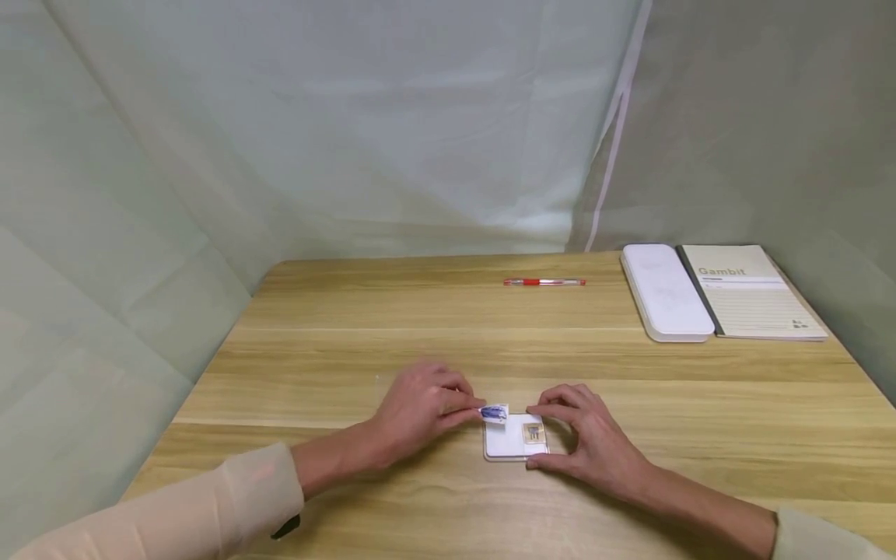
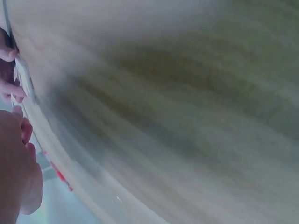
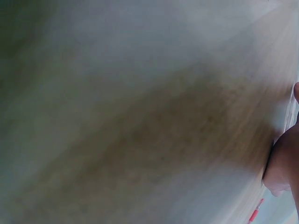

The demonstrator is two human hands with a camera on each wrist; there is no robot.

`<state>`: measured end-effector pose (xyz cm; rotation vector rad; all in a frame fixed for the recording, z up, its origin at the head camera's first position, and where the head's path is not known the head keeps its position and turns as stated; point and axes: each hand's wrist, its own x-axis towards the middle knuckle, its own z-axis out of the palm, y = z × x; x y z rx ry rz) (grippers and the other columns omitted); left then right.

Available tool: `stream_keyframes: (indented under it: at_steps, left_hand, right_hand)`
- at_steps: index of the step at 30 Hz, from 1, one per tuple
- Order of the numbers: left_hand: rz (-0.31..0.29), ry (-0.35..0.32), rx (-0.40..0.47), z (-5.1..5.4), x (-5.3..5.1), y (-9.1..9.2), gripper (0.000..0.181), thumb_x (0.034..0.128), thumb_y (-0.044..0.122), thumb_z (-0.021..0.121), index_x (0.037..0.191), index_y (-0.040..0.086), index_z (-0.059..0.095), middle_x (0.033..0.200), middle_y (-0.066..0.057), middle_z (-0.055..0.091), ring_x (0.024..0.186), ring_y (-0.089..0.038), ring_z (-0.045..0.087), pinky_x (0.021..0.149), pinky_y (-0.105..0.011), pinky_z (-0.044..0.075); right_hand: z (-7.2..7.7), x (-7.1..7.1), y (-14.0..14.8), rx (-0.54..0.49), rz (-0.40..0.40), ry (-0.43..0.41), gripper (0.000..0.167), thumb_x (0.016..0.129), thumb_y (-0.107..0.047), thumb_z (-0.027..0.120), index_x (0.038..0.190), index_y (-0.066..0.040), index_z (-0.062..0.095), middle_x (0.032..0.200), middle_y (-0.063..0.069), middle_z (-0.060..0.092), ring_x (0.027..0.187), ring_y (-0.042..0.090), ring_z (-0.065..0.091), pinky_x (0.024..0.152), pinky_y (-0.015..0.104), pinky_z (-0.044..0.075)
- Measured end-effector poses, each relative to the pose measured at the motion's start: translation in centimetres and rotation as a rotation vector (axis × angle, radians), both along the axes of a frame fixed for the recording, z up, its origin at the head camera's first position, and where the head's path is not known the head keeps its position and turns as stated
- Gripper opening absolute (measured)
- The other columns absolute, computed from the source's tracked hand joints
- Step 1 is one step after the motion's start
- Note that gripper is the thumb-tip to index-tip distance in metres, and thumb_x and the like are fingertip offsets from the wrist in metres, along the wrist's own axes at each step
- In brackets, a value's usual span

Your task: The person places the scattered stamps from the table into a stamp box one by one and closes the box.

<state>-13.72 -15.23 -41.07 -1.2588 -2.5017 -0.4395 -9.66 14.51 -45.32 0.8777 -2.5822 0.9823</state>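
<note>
A small white rectangular pad or case (image 1: 502, 442) lies on the table in the head view. My left hand (image 1: 420, 408) pinches a small white piece with blue print (image 1: 494, 414) between thumb and fingertips, over the pad's upper left corner. On the pad's right part is a small beige square with a dark mark (image 1: 534, 433). My right hand (image 1: 598, 443) holds the pad's right side, thumb at the lower edge and fingers at the upper one. In the left wrist view, my left hand (image 2: 18, 163) shows at the left edge; my right hand (image 3: 282, 161) is partly visible in its wrist view.
A red pen (image 1: 544, 282) lies near the wooden table's (image 1: 350, 342) back edge. At the back right are a white oblong case (image 1: 668, 292) and, beside it, a notebook marked Gambit (image 1: 752, 295). Pale cloth (image 1: 420, 124) hangs behind the table.
</note>
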Motion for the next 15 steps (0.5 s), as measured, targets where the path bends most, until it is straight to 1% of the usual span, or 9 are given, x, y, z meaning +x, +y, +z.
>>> stream_keyframes:
  at_steps: [4, 7, 11, 15]
  left_hand:
    - [-0.04, 0.042, -0.023, -0.33, 0.43, 0.08, 0.015, 0.0938, 0.036, 0.083, 0.104, 0.026, 0.087, 0.095, 0.014, 0.076, 0.088, -0.009, 0.064, 0.079, -0.026, 0.052]
    - [-0.057, 0.079, -0.048, -0.53, 0.6, 0.21, 0.014, 0.0945, 0.037, 0.082, 0.101, 0.026, 0.087, 0.095, 0.014, 0.075, 0.088, -0.009, 0.064, 0.078, -0.025, 0.052]
    - [-0.067, 0.103, -0.066, -0.6, 0.84, 0.48, 0.012, 0.0938, 0.036, 0.083, 0.097, 0.026, 0.087, 0.094, 0.015, 0.075, 0.087, -0.009, 0.063, 0.076, -0.025, 0.051]
    - [-0.062, 0.107, -0.084, -0.56, 1.11, 0.77, 0.011, 0.0938, 0.036, 0.083, 0.096, 0.025, 0.087, 0.094, 0.016, 0.074, 0.086, -0.008, 0.062, 0.075, -0.026, 0.051]
  right_hand:
    - [0.01, 0.0, -0.01, -0.002, 0.002, -0.002, 0.058, 0.07, -0.041, 0.1, 0.119, -0.016, 0.08, 0.122, -0.008, 0.065, 0.114, 0.014, 0.054, 0.098, 0.043, 0.046]
    - [0.03, -0.04, 0.0, 0.001, 0.004, -0.006, 0.058, 0.071, -0.042, 0.1, 0.119, -0.016, 0.08, 0.122, -0.008, 0.065, 0.115, 0.014, 0.054, 0.099, 0.043, 0.046]
    - [0.04, -0.06, 0.04, 0.004, 0.003, -0.009, 0.057, 0.071, -0.042, 0.1, 0.119, -0.017, 0.08, 0.122, -0.008, 0.065, 0.115, 0.014, 0.054, 0.098, 0.044, 0.046]
    - [0.04, -0.04, 0.08, 0.004, 0.002, -0.013, 0.057, 0.071, -0.042, 0.1, 0.118, -0.017, 0.08, 0.122, -0.008, 0.065, 0.114, 0.014, 0.054, 0.098, 0.044, 0.046]
